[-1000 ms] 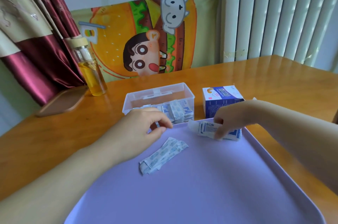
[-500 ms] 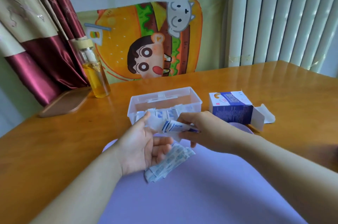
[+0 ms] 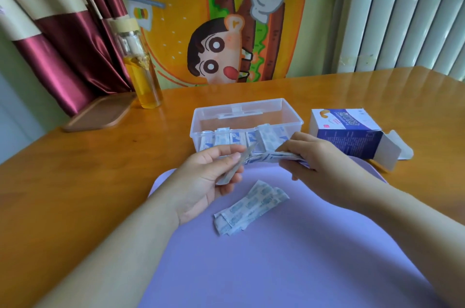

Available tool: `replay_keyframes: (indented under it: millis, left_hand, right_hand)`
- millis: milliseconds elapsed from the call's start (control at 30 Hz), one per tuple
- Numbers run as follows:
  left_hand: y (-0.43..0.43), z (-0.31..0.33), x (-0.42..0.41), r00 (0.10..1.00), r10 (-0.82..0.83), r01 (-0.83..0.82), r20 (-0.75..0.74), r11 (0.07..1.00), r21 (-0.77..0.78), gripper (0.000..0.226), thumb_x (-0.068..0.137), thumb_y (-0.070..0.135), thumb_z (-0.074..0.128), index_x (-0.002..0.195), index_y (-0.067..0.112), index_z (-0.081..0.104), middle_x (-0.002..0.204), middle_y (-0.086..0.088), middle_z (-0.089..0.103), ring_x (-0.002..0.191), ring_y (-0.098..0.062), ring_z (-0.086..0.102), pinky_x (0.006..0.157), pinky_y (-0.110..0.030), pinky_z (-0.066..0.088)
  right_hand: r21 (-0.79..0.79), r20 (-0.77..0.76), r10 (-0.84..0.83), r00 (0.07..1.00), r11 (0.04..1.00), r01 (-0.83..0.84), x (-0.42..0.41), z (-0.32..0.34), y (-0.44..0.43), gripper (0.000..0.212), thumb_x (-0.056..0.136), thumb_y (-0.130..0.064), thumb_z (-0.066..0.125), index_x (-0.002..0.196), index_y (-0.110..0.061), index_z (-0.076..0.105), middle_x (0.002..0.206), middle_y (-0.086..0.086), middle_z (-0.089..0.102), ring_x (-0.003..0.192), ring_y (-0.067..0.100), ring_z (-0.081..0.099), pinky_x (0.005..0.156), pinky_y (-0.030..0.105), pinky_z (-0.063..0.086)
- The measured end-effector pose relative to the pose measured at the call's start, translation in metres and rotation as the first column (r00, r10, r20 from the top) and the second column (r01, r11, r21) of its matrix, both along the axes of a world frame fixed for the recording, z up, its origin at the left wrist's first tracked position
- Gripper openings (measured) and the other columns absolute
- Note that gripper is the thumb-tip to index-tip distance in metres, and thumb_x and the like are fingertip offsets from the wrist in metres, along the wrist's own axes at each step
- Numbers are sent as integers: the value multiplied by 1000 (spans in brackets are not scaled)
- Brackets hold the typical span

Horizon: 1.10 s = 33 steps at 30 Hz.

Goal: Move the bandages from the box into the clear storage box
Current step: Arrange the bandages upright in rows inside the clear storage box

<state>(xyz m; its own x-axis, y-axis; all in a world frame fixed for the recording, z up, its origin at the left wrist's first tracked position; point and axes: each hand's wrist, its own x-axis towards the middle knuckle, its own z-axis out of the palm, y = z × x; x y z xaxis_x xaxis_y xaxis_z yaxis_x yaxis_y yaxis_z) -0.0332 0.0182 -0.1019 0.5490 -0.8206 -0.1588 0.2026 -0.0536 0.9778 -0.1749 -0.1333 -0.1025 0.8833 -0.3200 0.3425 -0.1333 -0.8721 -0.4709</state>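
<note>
Both hands (image 3: pixel 201 189) (image 3: pixel 324 167) mid-air, fingers (image 3: pixel 293 147) around bandages (image 3: pixel 270 157)

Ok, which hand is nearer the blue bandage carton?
Right. The right hand is just left of the carton; the left hand is farther left, in front of the clear storage box.

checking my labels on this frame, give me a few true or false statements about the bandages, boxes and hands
1. The clear storage box already holds some bandages. True.
2. The cardboard box is closed. False: its end flap stands open.
3. Both hands are empty. False: the left hand pinches one bandage, and the right hand grips a bundle.
4. Loose bandages lie on the purple tray. True.
</note>
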Motion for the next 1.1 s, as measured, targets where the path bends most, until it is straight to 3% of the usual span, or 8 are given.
replay_keyframes:
  millis: [100,233,433,567,667,833,967,1100]
  left_hand:
    - [2,1,1,999,36,-36,31,999,-21,15,91,10,54,98,16,66,60,6,63,51,-4,56,50,-16,47]
    - [3,-5,5,959,22,-29,282,999,20,17,90,13,59,98,26,67,78,5,65,71,-9,55,65,-21,45]
    - [3,-9,0,813,-30,-48,582,992,119,20,90,16,60,94,33,69,99,14,66,82,3,60,69,-2,41]
    - [5,-5,-3,797,-73,-26,599,988,155,24,95,19,54,100,35,70,108,26,64,100,20,52,75,4,36]
    - [4,0,-11,873,-119,84,472,992,94,24,90,36,55,108,29,70,111,17,68,103,11,57,83,-9,41]
    - [3,2,-27,939,-170,167,301,985,34,35,86,36,54,83,5,70,91,-23,70,84,-17,67,77,-24,53]
    - [0,-3,-25,928,-50,30,368,998,59,17,88,28,60,90,17,73,90,5,75,86,-5,69,66,-14,53]
    - [0,-2,-26,927,-26,7,374,999,54,12,86,26,63,93,22,72,87,10,75,81,-3,70,62,-12,51]
  right_hand:
    - [51,41,-88,995,995,86,-3,0,-4,13,93,-17,55,84,-10,62,82,3,57,73,11,58,66,24,42]
    - [467,60,-177,982,875,129,-8,5,-12,13,91,-22,59,80,-29,59,68,-2,66,56,-2,58,49,7,40]
    - [782,28,-109,994,621,46,-8,3,-13,6,89,-16,60,94,-15,63,73,1,69,65,9,63,66,24,50]
    - [866,28,8,1000,498,-28,-8,6,-6,12,92,-15,53,100,-7,59,76,6,71,64,12,59,65,23,48]
    - [910,35,144,989,405,-92,-5,7,10,10,93,-14,50,96,-7,58,77,12,71,60,15,58,57,20,48]
    - [899,-38,308,951,425,-102,-2,-1,25,17,95,-19,48,90,-13,63,80,9,72,66,14,61,64,20,51]
    - [817,-72,203,977,573,-59,2,-9,22,25,88,-30,59,111,-21,61,100,1,73,88,12,69,80,29,55]
    - [716,-68,119,991,697,-34,2,-7,22,23,87,-30,63,109,-22,66,97,-7,74,90,8,70,82,30,55]
